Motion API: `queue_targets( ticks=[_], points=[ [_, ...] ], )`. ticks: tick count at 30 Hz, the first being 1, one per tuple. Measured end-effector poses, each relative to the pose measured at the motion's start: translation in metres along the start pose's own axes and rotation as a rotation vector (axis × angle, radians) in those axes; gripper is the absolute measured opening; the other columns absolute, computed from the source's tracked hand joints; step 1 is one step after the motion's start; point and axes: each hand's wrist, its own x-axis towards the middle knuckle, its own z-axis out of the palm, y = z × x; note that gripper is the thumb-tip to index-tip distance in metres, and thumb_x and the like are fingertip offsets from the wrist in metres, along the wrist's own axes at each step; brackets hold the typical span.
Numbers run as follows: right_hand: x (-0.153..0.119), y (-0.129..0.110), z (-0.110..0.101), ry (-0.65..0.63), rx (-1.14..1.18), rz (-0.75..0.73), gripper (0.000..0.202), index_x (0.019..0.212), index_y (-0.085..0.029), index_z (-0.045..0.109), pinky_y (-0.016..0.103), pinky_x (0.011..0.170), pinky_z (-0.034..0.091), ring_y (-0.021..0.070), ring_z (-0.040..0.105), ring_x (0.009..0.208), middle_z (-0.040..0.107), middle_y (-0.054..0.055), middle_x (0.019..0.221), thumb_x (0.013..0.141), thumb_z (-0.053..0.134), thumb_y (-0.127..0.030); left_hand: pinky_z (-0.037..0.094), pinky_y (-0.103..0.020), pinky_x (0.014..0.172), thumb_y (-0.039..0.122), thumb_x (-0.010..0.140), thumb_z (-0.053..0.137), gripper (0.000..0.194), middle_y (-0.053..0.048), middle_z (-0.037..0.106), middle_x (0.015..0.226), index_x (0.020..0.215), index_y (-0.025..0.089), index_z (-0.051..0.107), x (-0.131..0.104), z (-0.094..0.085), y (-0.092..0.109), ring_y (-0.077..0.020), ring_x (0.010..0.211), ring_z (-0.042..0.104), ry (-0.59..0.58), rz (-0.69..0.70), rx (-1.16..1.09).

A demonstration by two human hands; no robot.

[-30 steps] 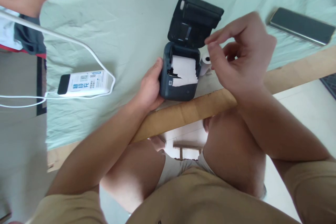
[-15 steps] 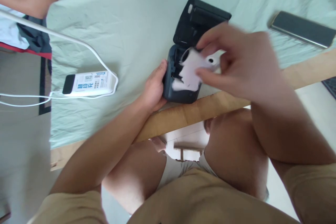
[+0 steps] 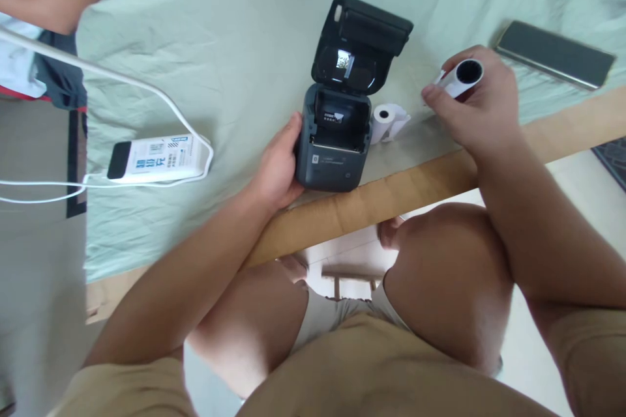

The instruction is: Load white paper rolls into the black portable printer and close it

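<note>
printer (image 3: 334, 166) near wooden edge (image 3: 362, 207) | right grip (image 3: 486, 101): roll (image 3: 454, 86), near phone (image 3: 555, 55) | power bank (image 3: 169, 158) apart

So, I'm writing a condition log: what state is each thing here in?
Printer: left side gripped by the left hand, interior showing
Printer lid: swung open
Paper roll: gripped in the right hand
Second roll: standing on end, paper flap loose
Phone: flat, dark side up; on or off unclear
Power bank: flat, printed side up; charge unreadable
White cable: bent around the power bank's right end
</note>
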Motion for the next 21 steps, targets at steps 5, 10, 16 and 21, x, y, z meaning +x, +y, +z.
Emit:
queue_targets(
  ticks=[5,10,16,21],
  points=[
    [-0.003,-0.007,-0.004,-0.127,-0.06,0.054,0.051,0.122,-0.028,0.065,0.047,0.101,0.059,0.0246,0.072,0.102,0.076,0.006,0.115,0.076,0.087,-0.019,0.065,-0.043,0.11,0.051,0.108,0.066,0.031,-0.003,0.088,0.11,0.103,0.022,0.079,-0.004,0.009,0.003,-0.031,0.132,0.078,0.09,0.014,0.035],
    [-0.002,-0.008,-0.002,-0.194,-0.156,0.077,0.065,0.138,-0.026,0.063,0.05,0.104,0.057,0.029,0.073,0.108,0.076,0.008,0.113,0.077,0.084,-0.022,0.064,-0.046,0.112,0.051,0.11,0.061,0.035,-0.004,0.088,0.104,0.097,0.023,0.078,-0.005,0.011,0.005,-0.0327,0.134,0.077,0.101,0.001,0.038],
    [-0.007,-0.008,-0.006,-0.149,-0.124,-0.016,0.064,0.138,-0.024,0.064,0.05,0.104,0.057,0.0325,0.075,0.117,0.079,0.015,0.124,0.076,0.081,-0.024,0.067,-0.048,0.106,0.056,0.108,0.061,0.038,-0.004,0.088,0.101,0.102,0.024,0.081,-0.002,0.006,0.003,-0.0359,0.131,0.078,0.004,0.006,0.035],
    [-0.03,-0.042,-0.019,0.066,-0.139,-0.39,0.028,0.125,-0.028,0.069,0.056,0.106,0.058,0.0348,0.073,0.122,0.078,0.013,0.128,0.1,0.063,-0.036,0.069,-0.046,0.102,0.06,0.108,0.061,0.041,-0.005,0.088,0.103,0.108,0.024,0.081,-0.002,0.007,0.002,-0.0348,0.129,0.079,-0.021,0.036,0.036]
  ],
)
